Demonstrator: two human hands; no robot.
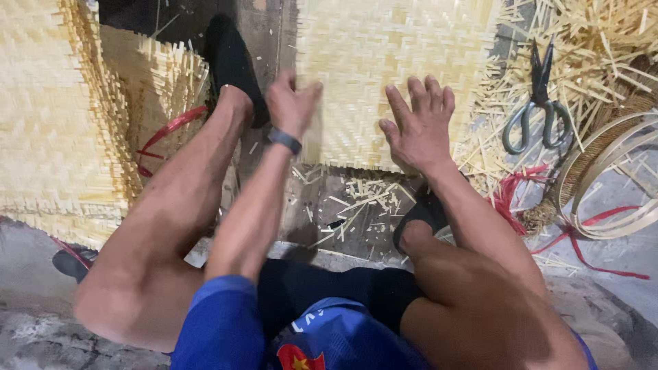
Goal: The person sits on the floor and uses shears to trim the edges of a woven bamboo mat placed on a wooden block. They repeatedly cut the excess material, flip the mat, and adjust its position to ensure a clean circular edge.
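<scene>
Both hands are pressing the pale woven bamboo mat (384, 62): left hand (291, 103) curled at its near-left edge, right hand (419, 123) spread flat; near edge is staying frayed, untrimmed.

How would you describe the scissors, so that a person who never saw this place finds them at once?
Start at the woven mat on the floor under the right hand. Past the mat's right edge lies a heap of pale loose strips, and the scissors lie on it, points away from the person. They are the only dark metal thing there, unlike the pale curved hoops and red cord nearby.
</scene>
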